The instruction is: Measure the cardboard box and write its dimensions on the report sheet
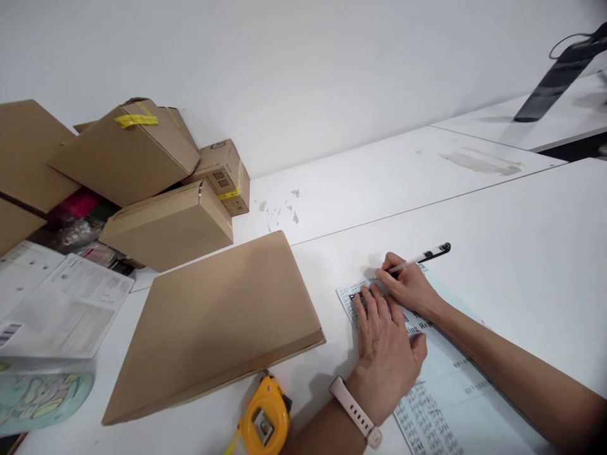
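My right hand (410,287) pinches a white pen with a black cap end (424,256), its tip down near the top edge of a pale blue printed booklet (474,404). My fingers hide the pen's tip. Flat on the booklet's upper left lies my left hand (386,344), fingers stretched out over small handwriting and part of a dark title. A pink band circles the left wrist. Left of that wrist, a yellow tape measure (266,417) rests on the table beside a flat brown cardboard box (222,316).
Several cardboard boxes (165,230) are stacked at the back left against the wall. White printed packaging (71,303) and a pale green patterned container (45,395) stand at the left. A dark bottle (552,85) stands at the far right. Seams cross the white table (474,221).
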The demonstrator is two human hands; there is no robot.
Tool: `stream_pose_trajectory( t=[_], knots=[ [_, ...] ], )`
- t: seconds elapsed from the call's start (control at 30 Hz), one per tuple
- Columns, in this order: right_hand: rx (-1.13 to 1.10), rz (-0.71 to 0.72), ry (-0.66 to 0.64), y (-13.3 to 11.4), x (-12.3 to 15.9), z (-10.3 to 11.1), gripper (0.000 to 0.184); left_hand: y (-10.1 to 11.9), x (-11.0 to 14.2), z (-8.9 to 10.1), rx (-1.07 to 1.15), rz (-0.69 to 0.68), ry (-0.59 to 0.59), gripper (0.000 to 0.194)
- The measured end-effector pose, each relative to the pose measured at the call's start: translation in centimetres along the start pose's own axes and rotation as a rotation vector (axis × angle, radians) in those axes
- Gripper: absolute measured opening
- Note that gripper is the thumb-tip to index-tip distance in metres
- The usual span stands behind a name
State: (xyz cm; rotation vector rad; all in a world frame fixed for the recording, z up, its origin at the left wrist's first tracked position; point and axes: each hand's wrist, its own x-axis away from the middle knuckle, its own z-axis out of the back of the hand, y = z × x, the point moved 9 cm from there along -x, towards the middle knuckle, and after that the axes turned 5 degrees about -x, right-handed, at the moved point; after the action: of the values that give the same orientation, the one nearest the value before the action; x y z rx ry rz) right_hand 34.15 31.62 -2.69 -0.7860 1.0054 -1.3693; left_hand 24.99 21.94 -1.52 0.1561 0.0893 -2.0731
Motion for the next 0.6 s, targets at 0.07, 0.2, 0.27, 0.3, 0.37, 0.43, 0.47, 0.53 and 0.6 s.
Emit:
stream_pose_trajectory(
  t=[0.07, 0.2, 0.27, 0.3, 0.37, 0.43, 0.47, 0.53, 0.6],
  knots=[
    [0.0, 0.0, 0.0, -0.02, 0.01, 0.01, 0.02, 0.01, -0.03, -0.01, 0.01, -0.003, -0.006, 0.075],
    [0.008, -0.01, 0.023, 0.08, 0.03, 0.3, 0.021, -0.03, -0.05, 0.07, 0.005, -0.003, -0.004, 0.073],
    [0.014, -0.019, 0.036, 0.21, 0.01, 0.49, 0.021, -0.07, -0.05, 0.06, -0.001, 0.0, -0.006, 0.073],
    [0.018, -0.02, 0.036, 0.26, -0.01, 0.53, 0.022, -0.05, -0.05, 0.03, -0.002, -0.002, -0.008, 0.073],
    [0.027, -0.016, 0.027, 0.31, -0.06, 0.52, 0.022, -0.02, -0.05, -0.02, -0.002, -0.005, -0.009, 0.073],
    [0.031, -0.01, 0.023, 0.34, -0.09, 0.52, 0.022, 0.01, -0.04, -0.01, -0.001, -0.005, -0.002, 0.073],
    [0.031, -0.009, 0.023, 0.35, -0.09, 0.52, 0.022, 0.01, -0.03, 0.01, -0.002, -0.004, 0.001, 0.073],
    [0.029, 0.0, 0.021, 0.31, -0.07, 0.48, 0.022, 0.01, -0.02, 0.03, -0.006, 0.0, 0.001, 0.073],
    [0.025, 0.01, 0.02, 0.23, -0.03, 0.43, 0.022, 0.03, -0.02, 0.06, -0.005, -0.001, -0.002, 0.073]
  ],
)
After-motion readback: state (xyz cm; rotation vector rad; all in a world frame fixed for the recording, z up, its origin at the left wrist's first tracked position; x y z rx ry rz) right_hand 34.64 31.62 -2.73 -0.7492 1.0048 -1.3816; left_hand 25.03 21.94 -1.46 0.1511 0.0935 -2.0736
